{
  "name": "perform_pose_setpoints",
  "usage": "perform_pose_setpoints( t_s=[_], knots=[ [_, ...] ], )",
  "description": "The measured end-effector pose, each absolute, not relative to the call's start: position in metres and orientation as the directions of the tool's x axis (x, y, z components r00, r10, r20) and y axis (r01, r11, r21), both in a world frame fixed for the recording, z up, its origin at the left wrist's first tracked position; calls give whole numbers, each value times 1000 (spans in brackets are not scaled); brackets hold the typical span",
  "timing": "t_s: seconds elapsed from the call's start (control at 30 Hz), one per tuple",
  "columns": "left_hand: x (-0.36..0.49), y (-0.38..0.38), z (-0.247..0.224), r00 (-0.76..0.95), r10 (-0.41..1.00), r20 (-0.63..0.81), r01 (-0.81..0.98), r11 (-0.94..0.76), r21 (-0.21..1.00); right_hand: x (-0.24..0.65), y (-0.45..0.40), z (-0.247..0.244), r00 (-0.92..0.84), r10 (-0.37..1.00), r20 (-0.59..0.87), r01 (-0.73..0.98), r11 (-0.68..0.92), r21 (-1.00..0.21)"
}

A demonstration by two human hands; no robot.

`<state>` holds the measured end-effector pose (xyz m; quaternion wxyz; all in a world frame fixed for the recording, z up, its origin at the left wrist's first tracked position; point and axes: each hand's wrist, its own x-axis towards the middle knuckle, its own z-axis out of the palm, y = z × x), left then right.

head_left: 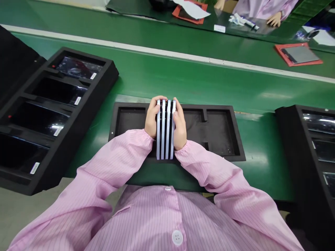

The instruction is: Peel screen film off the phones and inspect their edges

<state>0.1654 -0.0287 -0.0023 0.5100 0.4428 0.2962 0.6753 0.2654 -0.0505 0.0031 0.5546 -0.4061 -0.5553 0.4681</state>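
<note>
Several smartphones [165, 132] with pale blue edges stand side by side on their long edges, pressed together as one stack. My left hand [151, 118] is closed against the stack's left face, with its fingertips curled over the far end. From the right, my right hand [180, 127] squeezes the other outer phone, thumb along its side. Beneath the phones and both hands is a black foam tray [220, 134] with shallow recesses. The stack covers the tray's middle; I cannot tell whether it touches the tray.
On the left, a tall black foam tray [86, 111] holds several dark-screened phones with white labels. Another black tray [295, 139] with phones stands at the right edge. Across the green bench [209, 83], a person's hand [274, 20] rests near red pads [288, 60].
</note>
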Motion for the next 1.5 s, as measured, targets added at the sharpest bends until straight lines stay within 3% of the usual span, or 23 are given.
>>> perform_pose_setpoints(
  t_s=[0.1,0.27,0.5,0.83,1.0,1.2,1.5],
  knots=[
    [164,-30,-19,-66,981,180,-430,-191,882,272,-49,-8,-107,985,135,-59,129,-990],
    [158,-25,-24,-56,991,121,-363,-133,922,278,-43,-4,-197,978,69,-94,51,-994],
    [154,-21,-22,-29,989,148,-298,-150,943,276,-48,7,-154,978,143,-149,120,-982],
    [151,-25,-9,-18,978,210,-276,-207,939,279,-45,4,-183,983,34,-215,-6,-976],
    [150,-26,-9,32,962,271,-277,-252,927,278,-51,13,-135,987,84,-232,51,-971],
    [147,-26,-11,45,958,282,-284,-259,923,280,-50,13,-169,977,130,-154,104,-983],
    [156,-28,-19,37,955,294,-333,-265,905,280,-56,3,-152,986,73,-13,72,-997]
  ],
)
